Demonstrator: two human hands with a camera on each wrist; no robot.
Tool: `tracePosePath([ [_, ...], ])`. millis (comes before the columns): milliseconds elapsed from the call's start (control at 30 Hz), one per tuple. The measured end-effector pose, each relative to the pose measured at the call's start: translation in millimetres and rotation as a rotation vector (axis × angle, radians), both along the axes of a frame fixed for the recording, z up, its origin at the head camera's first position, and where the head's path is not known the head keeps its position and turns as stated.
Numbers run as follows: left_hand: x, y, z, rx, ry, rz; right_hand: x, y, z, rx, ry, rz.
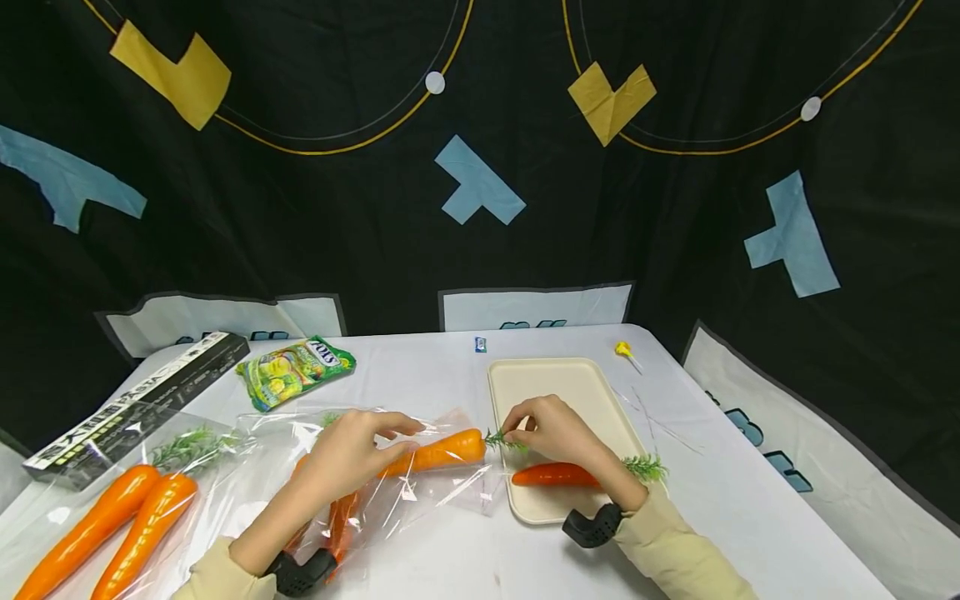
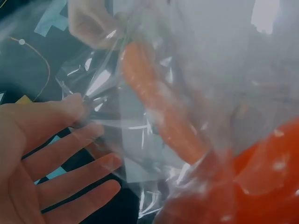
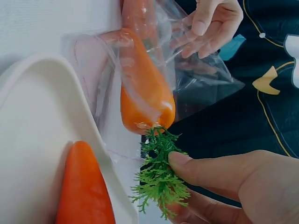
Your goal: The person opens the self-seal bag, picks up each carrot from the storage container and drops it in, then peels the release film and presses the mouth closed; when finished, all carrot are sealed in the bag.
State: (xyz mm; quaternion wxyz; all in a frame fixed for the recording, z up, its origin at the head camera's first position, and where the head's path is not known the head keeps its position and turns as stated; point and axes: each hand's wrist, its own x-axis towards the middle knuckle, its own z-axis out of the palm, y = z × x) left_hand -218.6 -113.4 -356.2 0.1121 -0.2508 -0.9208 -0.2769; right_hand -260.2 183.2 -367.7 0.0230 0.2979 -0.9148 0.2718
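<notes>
My right hand (image 1: 553,427) pinches the green leafy top (image 3: 161,172) of an orange carrot (image 1: 450,450) between thumb and fingers. Most of that carrot lies inside a clear plastic bag (image 3: 205,88), its thick end at the mouth. With thumb and forefinger my left hand (image 2: 56,154) pinches the bag's film, the other fingers spread. More orange carrots (image 1: 341,521) show through the film below the left forearm, partly hidden. A redder carrot (image 3: 86,186) lies on a cream tray (image 1: 543,375), under the right forearm in the head view.
At the left, two carrots (image 1: 142,533) lie in another clear bag. Behind them are a long black box (image 1: 142,400) and a green snack bag (image 1: 296,371). A small blue packet (image 1: 480,344) and a yellow-headed item (image 1: 624,350) lie near the table's far edge.
</notes>
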Motion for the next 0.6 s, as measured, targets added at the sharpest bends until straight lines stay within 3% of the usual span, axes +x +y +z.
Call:
tracePosePath([
  [167,-1.6,-1,2.7,-0.030,-0.038,-0.036,-1.4,4,2.6,-0.060,-0.039,0.018],
  [367,-4.7,7,1.3,-0.009,0.014,-0.069,-3.9,8,5.5,-0.176,-0.151,0.035],
  [600,-6.3,15,1.4,0.051,0.030,-0.073,-3.1,13,8.6,-0.169,-0.116,0.033],
])
